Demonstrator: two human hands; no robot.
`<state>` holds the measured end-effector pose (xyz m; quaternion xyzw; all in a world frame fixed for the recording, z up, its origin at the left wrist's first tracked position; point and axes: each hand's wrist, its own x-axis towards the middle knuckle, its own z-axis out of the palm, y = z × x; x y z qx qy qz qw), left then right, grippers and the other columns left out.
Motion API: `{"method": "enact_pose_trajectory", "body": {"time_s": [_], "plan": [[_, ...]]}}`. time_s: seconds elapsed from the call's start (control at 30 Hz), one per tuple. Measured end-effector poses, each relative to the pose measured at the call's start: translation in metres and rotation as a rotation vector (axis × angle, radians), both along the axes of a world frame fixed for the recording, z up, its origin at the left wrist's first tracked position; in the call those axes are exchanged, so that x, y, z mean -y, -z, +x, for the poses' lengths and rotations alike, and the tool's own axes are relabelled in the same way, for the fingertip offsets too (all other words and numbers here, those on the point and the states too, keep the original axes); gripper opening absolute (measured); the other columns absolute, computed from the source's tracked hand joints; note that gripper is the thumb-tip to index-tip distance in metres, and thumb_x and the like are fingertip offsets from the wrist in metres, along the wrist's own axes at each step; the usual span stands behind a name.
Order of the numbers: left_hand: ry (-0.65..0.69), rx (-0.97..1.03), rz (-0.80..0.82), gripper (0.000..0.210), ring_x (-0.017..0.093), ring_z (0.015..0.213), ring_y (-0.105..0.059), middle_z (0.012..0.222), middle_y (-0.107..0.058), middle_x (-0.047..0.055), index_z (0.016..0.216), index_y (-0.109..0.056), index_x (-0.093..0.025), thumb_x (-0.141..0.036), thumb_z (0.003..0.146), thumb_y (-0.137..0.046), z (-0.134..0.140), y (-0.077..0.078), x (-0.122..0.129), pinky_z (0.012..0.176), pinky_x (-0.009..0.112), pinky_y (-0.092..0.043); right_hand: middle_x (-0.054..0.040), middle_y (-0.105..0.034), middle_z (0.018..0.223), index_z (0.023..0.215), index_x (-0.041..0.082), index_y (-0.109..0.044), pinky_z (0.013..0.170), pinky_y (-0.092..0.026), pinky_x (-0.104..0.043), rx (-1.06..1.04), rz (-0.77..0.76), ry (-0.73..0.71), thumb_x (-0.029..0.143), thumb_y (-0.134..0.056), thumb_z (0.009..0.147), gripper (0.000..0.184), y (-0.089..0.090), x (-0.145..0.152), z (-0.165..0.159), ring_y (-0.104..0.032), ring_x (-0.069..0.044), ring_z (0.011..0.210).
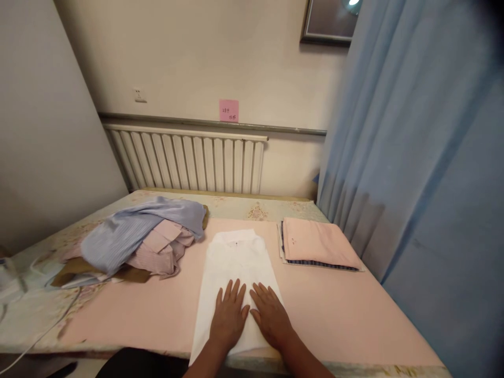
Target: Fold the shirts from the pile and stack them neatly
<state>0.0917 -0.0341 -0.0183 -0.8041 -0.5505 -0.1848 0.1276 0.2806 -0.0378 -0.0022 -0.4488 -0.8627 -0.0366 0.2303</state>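
A white collared shirt (236, 262) lies folded into a long, narrow shape on a pink cloth (326, 315), its collar toward the wall. My left hand (230, 315) rests flat on the lower half of the shirt with fingers stretched out. Beside it, my right hand (271, 315) also lies flat on the fabric, fingers extended forward. The two thumbs are close together, and neither hand grips anything. The bottom edge of the shirt reaches the front edge of the bed and is partly hidden by my forearms.
Left of the shirt is a loose heap of clothes (142, 236). Folded garments (321, 241) are stacked on the right. A white cord (51, 328) crosses the left front corner. A radiator (189, 160) stands behind, and a blue curtain (394, 157) hangs along the right side.
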Motion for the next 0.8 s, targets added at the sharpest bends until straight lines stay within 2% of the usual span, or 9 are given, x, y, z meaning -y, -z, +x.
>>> {"method": "enact_pose_trajectory", "body": {"time_s": [0.13, 0.43, 0.8], "plan": [[-0.027, 0.017, -0.037, 0.053, 0.029, 0.140, -0.025, 0.151, -0.035, 0.004, 0.145, -0.033, -0.026, -0.037, 0.093, -0.037, -0.008, -0.001, 0.002, 0.109, 0.055, -0.024, -0.0040, -0.040, 0.147, 0.140, 0.023, -0.040, 0.112, -0.032, -0.046, -0.009, 0.002, 0.017, 0.030, -0.046, 0.095, 0.047, -0.001, 0.001, -0.001, -0.033, -0.023, 0.137], [-0.118, 0.026, -0.125, 0.054, 0.031, 0.140, -0.025, 0.152, -0.033, 0.006, 0.144, -0.036, -0.023, -0.042, 0.093, -0.033, -0.045, -0.005, 0.003, 0.109, 0.054, -0.025, -0.0047, -0.042, 0.146, 0.139, 0.021, -0.042, 0.112, -0.032, -0.045, -0.027, 0.028, 0.025, 0.030, -0.045, 0.095, 0.045, 0.004, 0.000, -0.001, -0.035, -0.023, 0.136], [-0.190, 0.028, -0.181, 0.056, 0.028, 0.140, -0.025, 0.150, -0.035, 0.007, 0.143, -0.037, -0.021, -0.045, 0.093, -0.031, -0.067, -0.004, 0.009, 0.111, 0.053, -0.021, -0.0043, -0.044, 0.144, 0.138, 0.023, -0.044, 0.112, -0.033, -0.044, -0.045, 0.042, 0.035, 0.030, -0.047, 0.094, 0.045, 0.007, 0.000, -0.001, -0.036, -0.022, 0.135]]}}
